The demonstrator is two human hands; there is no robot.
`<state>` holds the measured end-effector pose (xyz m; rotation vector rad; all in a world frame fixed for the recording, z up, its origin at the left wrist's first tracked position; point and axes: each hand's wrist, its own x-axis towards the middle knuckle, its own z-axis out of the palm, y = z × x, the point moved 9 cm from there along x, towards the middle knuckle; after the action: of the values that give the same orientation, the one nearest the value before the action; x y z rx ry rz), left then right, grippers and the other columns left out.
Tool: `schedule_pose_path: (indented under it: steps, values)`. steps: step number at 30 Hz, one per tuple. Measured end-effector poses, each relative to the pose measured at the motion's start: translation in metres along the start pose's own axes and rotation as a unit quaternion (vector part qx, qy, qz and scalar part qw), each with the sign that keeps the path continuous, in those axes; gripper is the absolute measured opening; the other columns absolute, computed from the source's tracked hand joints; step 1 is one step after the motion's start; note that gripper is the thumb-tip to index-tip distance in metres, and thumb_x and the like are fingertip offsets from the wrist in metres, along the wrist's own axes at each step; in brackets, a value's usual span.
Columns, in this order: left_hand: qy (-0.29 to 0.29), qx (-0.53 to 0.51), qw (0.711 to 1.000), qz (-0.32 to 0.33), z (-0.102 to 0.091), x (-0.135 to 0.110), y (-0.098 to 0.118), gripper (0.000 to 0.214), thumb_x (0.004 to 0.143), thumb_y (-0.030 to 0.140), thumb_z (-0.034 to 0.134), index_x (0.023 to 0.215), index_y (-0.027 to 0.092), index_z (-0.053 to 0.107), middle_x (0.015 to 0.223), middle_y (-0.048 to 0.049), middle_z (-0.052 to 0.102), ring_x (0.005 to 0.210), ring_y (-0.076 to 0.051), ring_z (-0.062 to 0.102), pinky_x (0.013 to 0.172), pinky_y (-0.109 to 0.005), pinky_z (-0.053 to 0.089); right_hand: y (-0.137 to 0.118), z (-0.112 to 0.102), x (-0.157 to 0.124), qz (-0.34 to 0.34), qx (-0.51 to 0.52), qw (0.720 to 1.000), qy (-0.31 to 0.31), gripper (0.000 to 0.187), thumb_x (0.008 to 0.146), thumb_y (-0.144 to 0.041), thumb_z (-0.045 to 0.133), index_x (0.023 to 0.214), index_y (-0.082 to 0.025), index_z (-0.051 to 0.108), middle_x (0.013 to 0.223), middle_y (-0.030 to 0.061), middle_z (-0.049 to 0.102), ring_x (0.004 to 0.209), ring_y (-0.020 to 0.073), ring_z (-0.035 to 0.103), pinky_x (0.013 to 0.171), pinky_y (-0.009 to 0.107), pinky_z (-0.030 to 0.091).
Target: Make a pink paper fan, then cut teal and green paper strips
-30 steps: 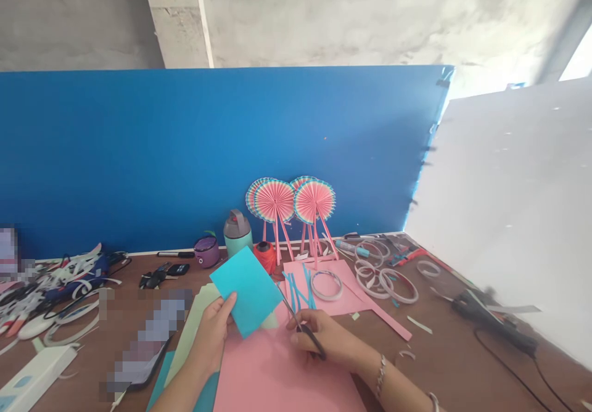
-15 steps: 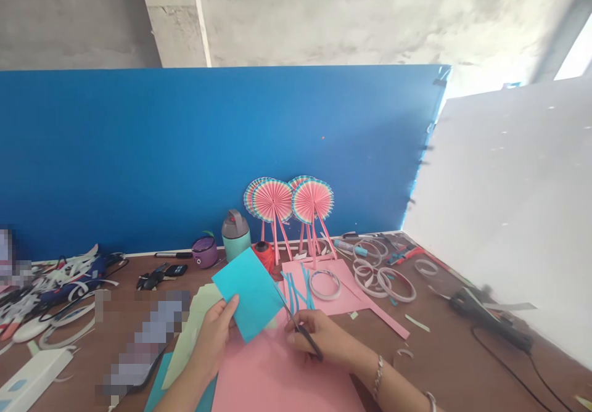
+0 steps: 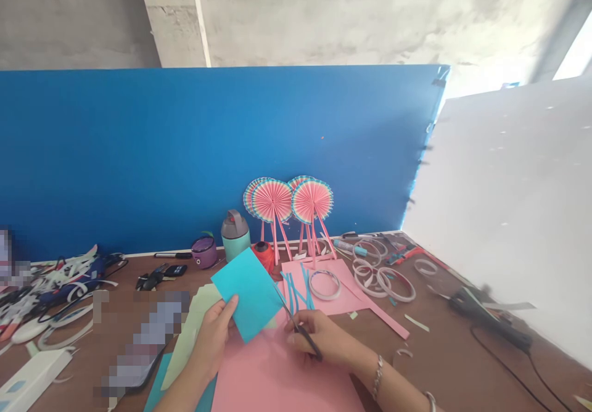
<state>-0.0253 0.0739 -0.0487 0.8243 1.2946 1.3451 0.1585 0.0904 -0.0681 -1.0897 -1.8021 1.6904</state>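
Left hand [image 3: 213, 338] pinches a smooth teal card [image 3: 245, 293], tilted above a pink card sheet [image 3: 282, 381]. Right hand [image 3: 319, 338] closed on dark scissors [image 3: 303, 332], near the card's edge. Beyond: thin blue paper strips [image 3: 290, 292] and a white tape ring [image 3: 324, 284] on a second pink sheet [image 3: 346, 288]; pleated paper fans [image 3: 272, 201] stand before a blue board [image 3: 185, 153].

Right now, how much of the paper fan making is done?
Done: the pink paper fans on sticks stand finished by the blue wall. In hand: the left hand holds a turquoise card, and the right hand holds scissors at its edge. Still left: the big pink sheet looks uncut, and thin blue strips lie loose on a smaller pink sheet.
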Motion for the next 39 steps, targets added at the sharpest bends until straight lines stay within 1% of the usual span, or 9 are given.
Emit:
schedule_pose_path:
  steps: [4, 8, 13, 19, 22, 26, 32, 36, 39]
  values:
    - [0.006, 0.011, 1.000, 0.009, -0.0037, 0.0018, -0.0015, 0.037, 0.065, 0.050, 0.067, 0.077, 0.016, 0.065, 0.078, -0.0090, 0.071, 0.079, -0.027, 0.063, 0.065, -0.035, 0.046, 0.0044, -0.0005, 0.0028, -0.006, 0.006, 1.000, 0.001, 0.027, 0.068, -0.030, 0.065, 0.087, -0.012, 0.059, 0.053, -0.0065, 0.048, 0.041, 0.0042, 0.041, 0.039, 0.015, 0.031]
    - [-0.004, 0.007, 1.000, 0.008, -0.0025, 0.0030, -0.0031, 0.038, 0.065, 0.052, 0.066, 0.077, 0.016, 0.064, 0.079, -0.0088, 0.070, 0.080, -0.027, 0.063, 0.066, -0.034, 0.046, 0.0077, -0.0010, 0.0035, 0.003, 0.008, 1.000, 0.002, 0.028, 0.068, -0.030, 0.066, 0.088, -0.011, 0.060, 0.053, -0.0066, 0.047, 0.042, 0.0045, 0.042, 0.040, 0.015, 0.032]
    - [0.004, 0.014, 1.000, 0.014, -0.0022, 0.0029, -0.0009, 0.035, 0.065, 0.051, 0.066, 0.071, 0.017, 0.062, 0.078, -0.0077, 0.070, 0.078, -0.026, 0.062, 0.063, -0.033, 0.045, 0.0023, -0.0014, 0.0011, 0.004, -0.002, 1.000, 0.007, 0.025, 0.067, -0.028, 0.066, 0.085, -0.012, 0.060, 0.052, -0.0068, 0.047, 0.042, 0.0042, 0.041, 0.040, 0.015, 0.030]
    - [0.010, 0.022, 0.999, 0.025, -0.0034, 0.0028, 0.0014, 0.038, 0.062, 0.053, 0.067, 0.073, 0.017, 0.065, 0.073, -0.0074, 0.070, 0.073, -0.026, 0.062, 0.065, -0.035, 0.046, 0.0029, -0.0009, 0.0016, 0.006, 0.011, 1.000, 0.005, 0.028, 0.065, -0.030, 0.068, 0.085, -0.012, 0.059, 0.052, -0.0070, 0.047, 0.042, 0.0042, 0.040, 0.039, 0.015, 0.030]
    - [0.012, 0.023, 0.999, 0.027, -0.0043, 0.0032, 0.0008, 0.038, 0.062, 0.053, 0.067, 0.073, 0.016, 0.066, 0.071, -0.0072, 0.070, 0.072, -0.026, 0.062, 0.066, -0.035, 0.046, 0.0042, -0.0007, 0.0018, 0.007, 0.015, 1.000, 0.002, 0.028, 0.067, -0.029, 0.067, 0.086, -0.011, 0.059, 0.052, -0.0074, 0.046, 0.041, 0.0037, 0.039, 0.039, 0.015, 0.031]
    - [0.019, 0.032, 0.999, 0.027, -0.0058, 0.0027, 0.0007, 0.038, 0.063, 0.054, 0.067, 0.072, 0.016, 0.066, 0.069, -0.0071, 0.069, 0.070, -0.026, 0.062, 0.064, -0.036, 0.046, 0.0055, -0.0005, 0.0019, 0.006, 0.016, 1.000, 0.000, 0.028, 0.067, -0.030, 0.067, 0.087, -0.012, 0.059, 0.052, -0.0072, 0.046, 0.041, 0.0042, 0.041, 0.039, 0.015, 0.031]
    - [0.003, 0.018, 1.000, 0.022, -0.0019, 0.0018, 0.0009, 0.038, 0.064, 0.053, 0.066, 0.076, 0.016, 0.066, 0.074, -0.0077, 0.070, 0.078, -0.027, 0.062, 0.069, -0.035, 0.045, 0.0023, -0.0009, 0.0007, 0.005, 0.004, 1.000, 0.009, 0.027, 0.066, -0.029, 0.066, 0.086, -0.012, 0.061, 0.052, -0.0063, 0.048, 0.042, 0.0044, 0.041, 0.040, 0.015, 0.031]
    - [0.005, 0.021, 1.000, 0.015, -0.0018, 0.0017, -0.0003, 0.038, 0.062, 0.054, 0.067, 0.071, 0.017, 0.065, 0.073, -0.0071, 0.070, 0.075, -0.027, 0.062, 0.065, -0.035, 0.045, -0.0013, -0.0016, -0.0005, -0.002, 0.000, 1.000, 0.012, 0.022, 0.067, -0.028, 0.063, 0.083, -0.012, 0.061, 0.052, -0.0056, 0.049, 0.042, 0.0046, 0.041, 0.040, 0.015, 0.030]
    - [-0.003, 0.012, 1.000, 0.014, 0.0004, 0.0005, 0.0008, 0.036, 0.062, 0.054, 0.067, 0.067, 0.018, 0.063, 0.073, -0.0073, 0.070, 0.076, -0.027, 0.062, 0.066, -0.035, 0.045, -0.0008, -0.0018, -0.0004, -0.010, 0.004, 1.000, 0.011, 0.019, 0.069, -0.026, 0.061, 0.081, -0.012, 0.061, 0.052, -0.0054, 0.048, 0.042, 0.0047, 0.040, 0.040, 0.015, 0.030]
